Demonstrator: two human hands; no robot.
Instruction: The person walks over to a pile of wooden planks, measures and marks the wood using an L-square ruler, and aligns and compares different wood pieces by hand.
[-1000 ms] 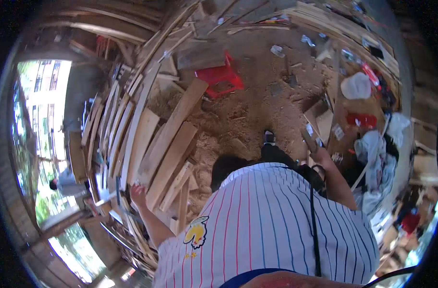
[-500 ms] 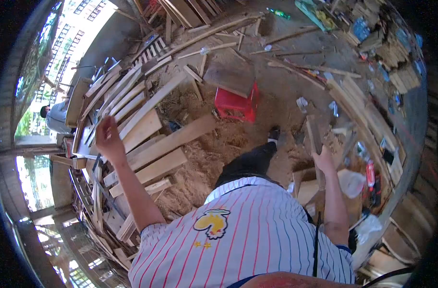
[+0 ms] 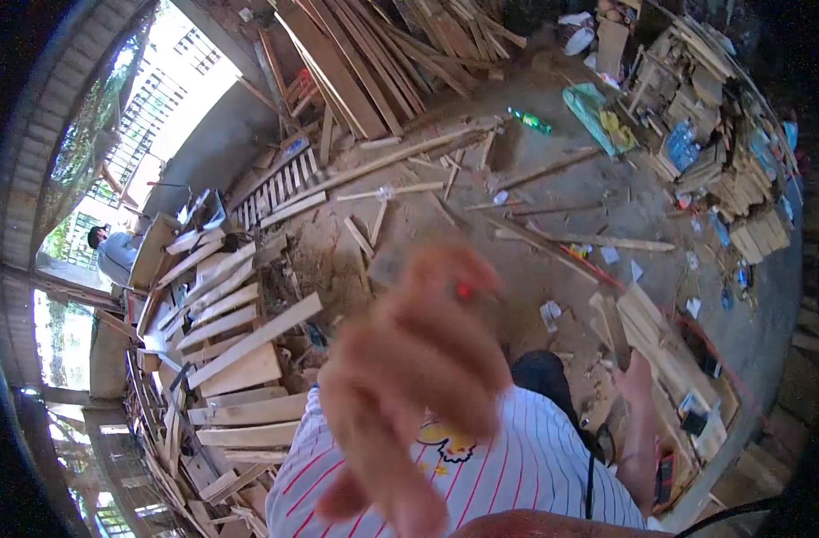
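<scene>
My left hand (image 3: 418,377) is raised close in front of the camera, large and blurred, with its fingers partly bent. A small red glow shows on its fingertips, and I see nothing held in it. Low on the right, my right hand (image 3: 634,377) is closed around the end of a narrow piece of wood (image 3: 612,330), which points up and away from me. The striped shirt (image 3: 535,439) on my body fills the bottom of the view, partly covered by my left hand. The floor straight ahead is hidden behind that hand.
Loose planks (image 3: 248,359) lie in a pile on the left. Long boards (image 3: 338,63) lean at the back, and stacked wood offcuts (image 3: 723,134) stand far right. A green bottle (image 3: 529,120) lies on the littered floor. Another person (image 3: 118,255) is at the far left.
My left hand has moved from over the planks on the left to right before the camera. My view has tilted up, and the red stool is out of sight. My right hand keeps the wood.
</scene>
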